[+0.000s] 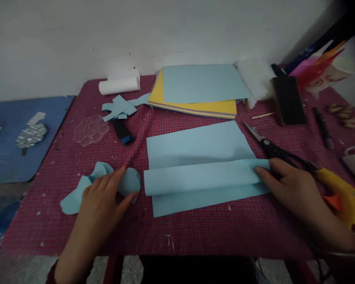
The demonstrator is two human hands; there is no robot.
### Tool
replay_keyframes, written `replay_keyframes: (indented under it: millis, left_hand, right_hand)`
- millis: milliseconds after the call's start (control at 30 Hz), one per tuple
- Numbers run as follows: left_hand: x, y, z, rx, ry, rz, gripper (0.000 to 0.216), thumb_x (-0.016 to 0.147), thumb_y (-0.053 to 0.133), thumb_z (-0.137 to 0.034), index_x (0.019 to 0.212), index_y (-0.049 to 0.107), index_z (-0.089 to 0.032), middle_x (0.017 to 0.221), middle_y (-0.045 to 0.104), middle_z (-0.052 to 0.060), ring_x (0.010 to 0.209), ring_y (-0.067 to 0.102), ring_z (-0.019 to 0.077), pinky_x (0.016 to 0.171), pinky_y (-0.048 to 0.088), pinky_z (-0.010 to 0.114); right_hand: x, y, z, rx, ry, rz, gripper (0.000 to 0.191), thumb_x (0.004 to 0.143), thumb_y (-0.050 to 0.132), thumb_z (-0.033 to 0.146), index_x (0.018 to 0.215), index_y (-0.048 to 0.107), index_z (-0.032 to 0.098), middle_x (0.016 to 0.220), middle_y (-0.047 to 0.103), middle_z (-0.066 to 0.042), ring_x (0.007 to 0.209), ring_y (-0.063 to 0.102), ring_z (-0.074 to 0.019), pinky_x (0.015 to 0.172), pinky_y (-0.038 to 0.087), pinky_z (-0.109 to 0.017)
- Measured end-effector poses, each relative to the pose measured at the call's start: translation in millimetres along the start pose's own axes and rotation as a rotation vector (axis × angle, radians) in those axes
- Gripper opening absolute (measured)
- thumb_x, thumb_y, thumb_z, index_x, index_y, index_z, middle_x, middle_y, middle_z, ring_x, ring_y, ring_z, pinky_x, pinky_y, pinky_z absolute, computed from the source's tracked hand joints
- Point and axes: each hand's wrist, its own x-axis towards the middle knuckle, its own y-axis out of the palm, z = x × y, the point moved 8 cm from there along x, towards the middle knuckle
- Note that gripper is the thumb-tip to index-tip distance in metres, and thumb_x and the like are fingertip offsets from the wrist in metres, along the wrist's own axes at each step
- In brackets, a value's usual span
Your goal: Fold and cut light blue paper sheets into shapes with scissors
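My right hand [296, 185] pinches the right end of a light blue paper strip [195, 177], thumb on top. It seems folded or rolled lengthwise, and lies across flatter blue paper [195, 146] that shows behind and in front of it. On the left, my left hand [106, 197] is curled over several light blue paper cutouts with rounded edges. A rounded cutout [130, 182] sits between its thumb and forefinger, while another cutout [76, 196] sticks out beyond the fingers. Scissors [266, 144] with dark handles lie behind my right hand, partly hidden by it.
A coloured paper stack [195, 108] with a blue sheet [204, 83] on top lies at the back. Paper scraps [121, 107], a clear scalloped dish [90, 129], a phone [288, 100], a black marker [322, 128] and a yellow tool [346, 197] surround the work area.
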Motion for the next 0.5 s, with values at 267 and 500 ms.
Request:
replay_keyframes:
  millis: [267, 500]
  left_hand:
    - [12.7, 12.2, 6.7, -0.25, -0.067, 0.02, 0.066, 0.079, 0.062, -0.038, 0.139, 0.043, -0.017, 0.111, 0.056, 0.011, 0.102, 0.055, 0.0293, 0.092, 0.046, 0.049]
    - [-17.1, -22.4, 33.8, -1.174, -0.503, -0.324, 0.047, 0.073, 0.064, -0.029, 0.119, 0.054, -0.028, 0.101, 0.061, 0.003, 0.087, 0.061, 0.0198, 0.071, 0.055, 0.033]
  right_hand:
    - [1.2, 2.8, 0.7, -0.027, 0.02, 0.028, 0.035, 0.087, 0.046, 0.049, 0.064, 0.033, 0.025, 0.049, 0.042, 0.003, 0.044, 0.047, -0.0179, 0.049, 0.026, -0.029]
    - [2.1, 4.4, 1.7, -0.017, -0.012, 0.003, 0.033, 0.086, 0.047, 0.047, 0.065, 0.034, 0.025, 0.051, 0.042, 0.004, 0.046, 0.046, -0.0172, 0.049, 0.025, -0.028]
